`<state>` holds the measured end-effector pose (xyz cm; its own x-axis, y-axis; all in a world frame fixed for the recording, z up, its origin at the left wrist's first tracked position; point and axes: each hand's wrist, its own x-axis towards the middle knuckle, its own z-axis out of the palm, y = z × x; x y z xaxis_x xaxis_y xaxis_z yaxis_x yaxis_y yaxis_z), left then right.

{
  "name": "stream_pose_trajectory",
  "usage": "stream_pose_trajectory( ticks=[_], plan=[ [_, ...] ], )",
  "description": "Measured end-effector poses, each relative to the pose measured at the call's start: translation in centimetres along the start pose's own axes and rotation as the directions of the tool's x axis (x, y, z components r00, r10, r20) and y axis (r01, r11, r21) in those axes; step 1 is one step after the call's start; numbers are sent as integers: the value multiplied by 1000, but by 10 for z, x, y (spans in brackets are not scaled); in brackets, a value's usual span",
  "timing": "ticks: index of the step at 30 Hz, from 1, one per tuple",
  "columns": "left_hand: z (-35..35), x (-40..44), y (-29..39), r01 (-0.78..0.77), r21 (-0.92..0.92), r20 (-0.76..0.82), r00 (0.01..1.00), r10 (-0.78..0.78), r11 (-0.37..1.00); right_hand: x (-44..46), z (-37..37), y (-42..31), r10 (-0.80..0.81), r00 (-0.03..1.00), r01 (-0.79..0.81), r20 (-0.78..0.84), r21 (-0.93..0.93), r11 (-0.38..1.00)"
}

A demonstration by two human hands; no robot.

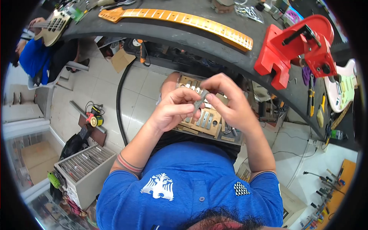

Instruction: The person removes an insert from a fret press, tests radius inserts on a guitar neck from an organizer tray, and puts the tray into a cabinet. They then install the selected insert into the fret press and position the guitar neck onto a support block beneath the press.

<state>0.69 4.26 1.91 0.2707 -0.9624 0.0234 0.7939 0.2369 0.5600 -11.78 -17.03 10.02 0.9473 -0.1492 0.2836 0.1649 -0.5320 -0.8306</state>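
Both hands meet above my lap around a small flat grey piece (pixel 199 100); its exact kind I cannot make out. My left hand (pixel 170 109) pinches it between thumb and fingers. From the other side, the thumb and fingertips of my right hand (pixel 232 105) close on its upper end. Below them a wooden tray (pixel 214 129) rests on my lap, with several metal bar-shaped tools (pixel 204 119) lying in its slots. Small hex keys (pixel 230 129) lie at the tray's right side. The hands hide part of the tray.
On the dark workbench (pixel 153 28) ahead lies a guitar neck (pixel 172 16). A red vise (pixel 303 50) stands at its right, near a pale green guitar body (pixel 343 88). Another person (pixel 36 59) with a bass sits at left. A black hose (pixel 120 99) crosses the floor.
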Motion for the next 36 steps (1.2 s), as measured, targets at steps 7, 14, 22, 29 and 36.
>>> stream_pose_trajectory(
  ticks=[7,14,22,29,36],
  plan=[
    [9,-4,26,-98,162,-304,942,144,982,68,-83,68,-95,983,-102,-155,-905,413],
    [10,-33,57,-134,458,-313,901,301,879,91,-111,86,222,967,-235,-126,-777,584],
    [-8,-63,87,-98,753,-282,846,453,651,72,-109,69,175,961,-248,-212,-393,885],
    [-62,-55,170,-87,926,-168,779,604,369,65,-79,2,-56,871,79,-488,27,996],
    [-11,-24,256,-174,921,-62,819,571,349,49,-94,-62,-287,643,252,-710,-158,955]
  ],
)
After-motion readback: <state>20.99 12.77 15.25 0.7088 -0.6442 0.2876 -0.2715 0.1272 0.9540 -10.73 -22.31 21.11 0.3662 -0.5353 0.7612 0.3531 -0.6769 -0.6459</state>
